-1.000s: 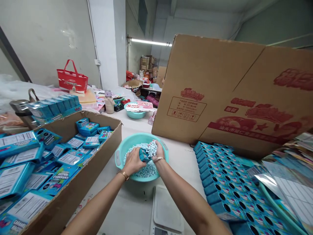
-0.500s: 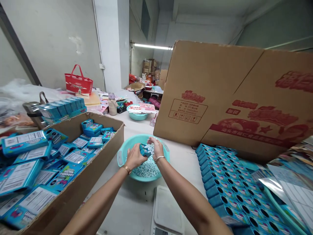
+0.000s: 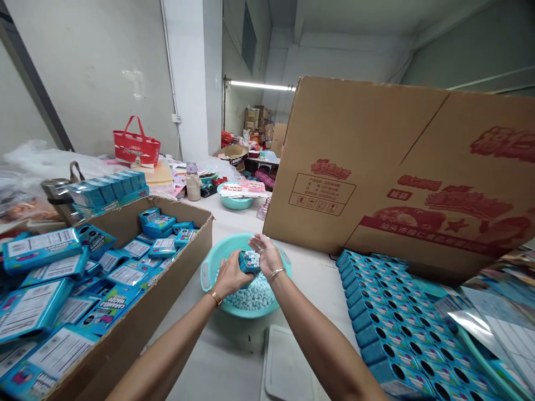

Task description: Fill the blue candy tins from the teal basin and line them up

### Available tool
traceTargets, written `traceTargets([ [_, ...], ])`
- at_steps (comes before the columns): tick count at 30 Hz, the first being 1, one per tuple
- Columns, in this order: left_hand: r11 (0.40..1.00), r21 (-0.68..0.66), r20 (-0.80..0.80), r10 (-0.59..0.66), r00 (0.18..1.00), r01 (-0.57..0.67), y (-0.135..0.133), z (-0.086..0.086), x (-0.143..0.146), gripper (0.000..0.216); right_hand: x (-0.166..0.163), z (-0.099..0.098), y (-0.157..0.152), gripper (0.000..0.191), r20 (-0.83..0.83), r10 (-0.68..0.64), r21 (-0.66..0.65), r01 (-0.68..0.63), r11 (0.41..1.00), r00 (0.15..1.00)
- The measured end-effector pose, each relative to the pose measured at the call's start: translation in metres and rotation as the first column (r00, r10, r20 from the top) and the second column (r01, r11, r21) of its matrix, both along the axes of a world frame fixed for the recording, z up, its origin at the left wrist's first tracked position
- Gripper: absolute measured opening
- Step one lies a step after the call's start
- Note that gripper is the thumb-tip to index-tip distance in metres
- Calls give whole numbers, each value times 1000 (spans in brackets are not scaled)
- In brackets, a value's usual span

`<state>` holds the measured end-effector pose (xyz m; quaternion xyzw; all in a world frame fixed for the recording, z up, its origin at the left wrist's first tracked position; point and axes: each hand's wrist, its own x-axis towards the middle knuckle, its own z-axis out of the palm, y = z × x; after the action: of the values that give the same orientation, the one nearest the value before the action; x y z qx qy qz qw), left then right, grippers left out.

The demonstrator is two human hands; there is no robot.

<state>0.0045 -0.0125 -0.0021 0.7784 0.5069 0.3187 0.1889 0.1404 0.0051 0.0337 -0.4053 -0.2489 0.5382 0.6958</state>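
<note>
My left hand (image 3: 231,274) is closed around a small blue candy box (image 3: 246,264), holding it tilted over a turquoise basin (image 3: 217,252). Pale blue candies (image 3: 252,258) show at the box's top opening. Beside it, my right hand (image 3: 267,255) is open, palm turned toward the box with its fingers stretched upward, right at the opening. More round pale candies (image 3: 256,294) lie in the bottom of the basin under both hands.
A carton (image 3: 175,278) heaped with closed blue boxes is on the left. Rows of blue boxes with round holes (image 3: 388,317) stand on the right. A scale (image 3: 289,362) lies in front of the basin; a big cardboard sheet (image 3: 376,156) rises behind.
My right hand has opened out, and the candies it cupped at the box now sit in the box's opening. The view has tipped slightly upward.
</note>
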Motion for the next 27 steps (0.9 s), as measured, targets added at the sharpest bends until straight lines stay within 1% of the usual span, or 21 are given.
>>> traceTargets([
  [5,999,15,15,-39,999,39,1,2,-5,59,2,-3,3,31,104,-19,-43,23,999,994],
  [9,998,30,15,-55,998,55,-2,0,-8,61,-1,-16,4,32,139,-30,-66,40,997,990],
  [13,993,27,12,-117,993,117,-3,-4,-12,65,-4,-32,7,30,208,-28,-92,48,995,978],
  [17,995,11,55,-95,994,94,0,-2,-18,65,0,-41,11,28,284,-61,-100,93,991,957],
  [22,987,-14,155,-157,975,161,0,3,-18,62,0,-47,9,30,327,14,-161,41,986,945],
  [24,984,-34,199,-167,966,177,-1,3,-17,60,-1,-49,8,32,333,25,-170,34,985,943],
  [27,974,-60,254,-196,947,218,-2,0,-14,62,0,-49,6,33,352,56,-163,3,987,934],
])
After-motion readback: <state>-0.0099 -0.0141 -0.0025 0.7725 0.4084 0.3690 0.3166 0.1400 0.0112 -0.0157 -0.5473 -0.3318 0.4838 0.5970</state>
